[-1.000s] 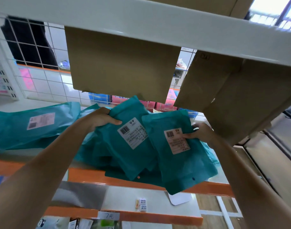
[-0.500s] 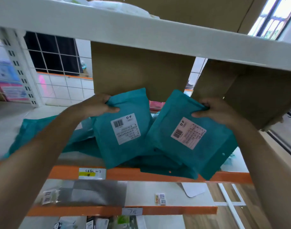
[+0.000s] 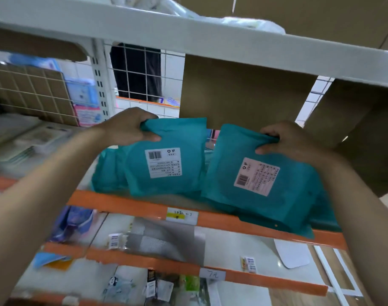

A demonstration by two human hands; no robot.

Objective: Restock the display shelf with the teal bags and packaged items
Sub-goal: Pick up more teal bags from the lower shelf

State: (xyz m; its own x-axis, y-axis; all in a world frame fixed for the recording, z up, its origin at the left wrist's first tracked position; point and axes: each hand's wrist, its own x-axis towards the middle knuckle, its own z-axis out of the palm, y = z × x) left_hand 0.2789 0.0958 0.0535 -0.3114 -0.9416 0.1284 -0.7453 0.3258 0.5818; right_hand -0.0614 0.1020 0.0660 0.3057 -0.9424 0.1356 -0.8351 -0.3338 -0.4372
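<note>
The left grip [image 3: 127, 127] is clamped on the top left corner of the left teal bag [image 3: 164, 162], with the thumb on the front face and the fingers curled over the upper edge. The right grip [image 3: 288, 140] is clamped the same way on the top right corner of the right teal bag [image 3: 261, 173], bunching the soft material there.

The 2 bags are held nearly upright, side by side and almost touching, with their printed labels facing the camera. The left one hangs fairly square. The right one, at its 3 o'clock, tilts with its top toward 1 o'clock.

Their lower edges come down on the display shelf [image 3: 133, 205], just behind its orange front lip. I cannot tell whether they bear on the board or on the flat teal bags [image 3: 288, 219] under them. That loose pile overhangs the lip at 5 o'clock of the right bag. A price tag [image 3: 182, 215] sits on the lip at 6 o'clock, between the 2 bags. A cardboard box [image 3: 243, 96] stands at 12 o'clock, at the back of the shelf.

This looks like the placing step: 2 bags being stood up as facings. The next move probably calls for squaring the right bag, leaning both back toward the box, and letting go slowly. These limp bags may slump forward over the lip, so the overhanging pile likely wants pushing back first.
</note>
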